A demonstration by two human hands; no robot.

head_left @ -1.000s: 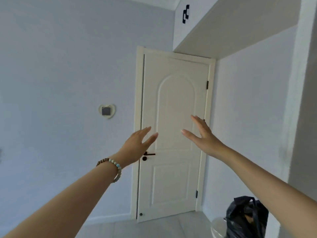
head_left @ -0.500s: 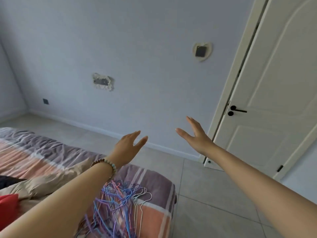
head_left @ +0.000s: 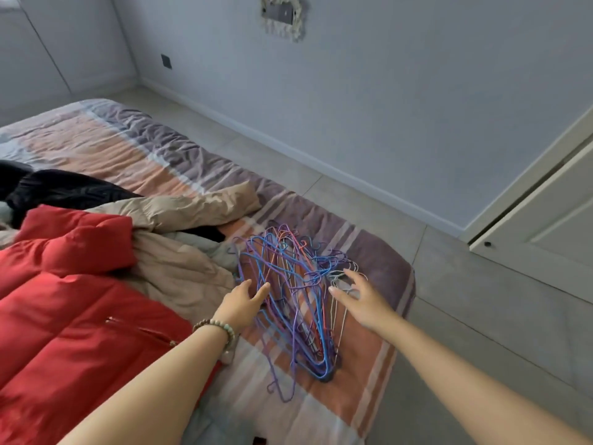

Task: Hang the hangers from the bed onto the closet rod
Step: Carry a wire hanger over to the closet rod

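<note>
Two empty hands, fingers spread: left hand at the left edge of the tangled hangers, right hand over their right edge, likely bracketing to scoop a bunch. Bed lies under the hangers, red jacket to their left.

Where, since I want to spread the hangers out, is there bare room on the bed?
The bed is bare nearer than the hangers, in a narrow strip right of them, and far beyond the beige coat and black garment. Crowded left: red jacket and coat pile up to the hangers.
</note>
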